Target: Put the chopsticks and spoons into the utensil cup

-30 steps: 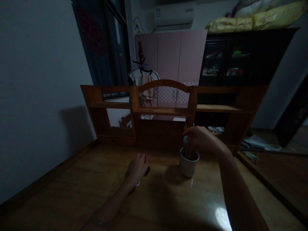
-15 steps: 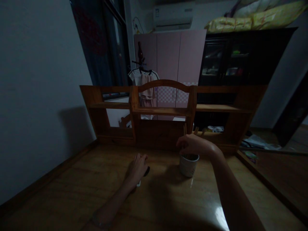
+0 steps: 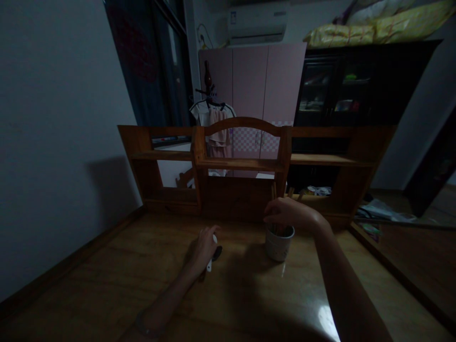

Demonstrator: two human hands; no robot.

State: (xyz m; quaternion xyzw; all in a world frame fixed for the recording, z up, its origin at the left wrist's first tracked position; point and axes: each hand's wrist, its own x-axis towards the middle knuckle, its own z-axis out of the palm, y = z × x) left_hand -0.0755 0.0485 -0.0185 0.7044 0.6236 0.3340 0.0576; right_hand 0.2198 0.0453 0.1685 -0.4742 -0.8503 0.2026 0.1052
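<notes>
A white cup stands on the wooden desk with several brown sticks, maybe chopsticks, standing in it. My right hand hovers over the cup's mouth, fingers curled down around the sticks. To the left, my left hand rests on the desk with fingers closed on a small white utensil, beside a dark piece lying on the wood. The room is dim.
A wooden desk hutch with shelves runs along the back of the desk. A grey wall is at the left. Behind stand a pink wardrobe, a dark cabinet and hanging clothes.
My right hand dropped lower onto the cup, pushing the sticks in. My left hand tilted, so the white utensil now shows between its fingers.
</notes>
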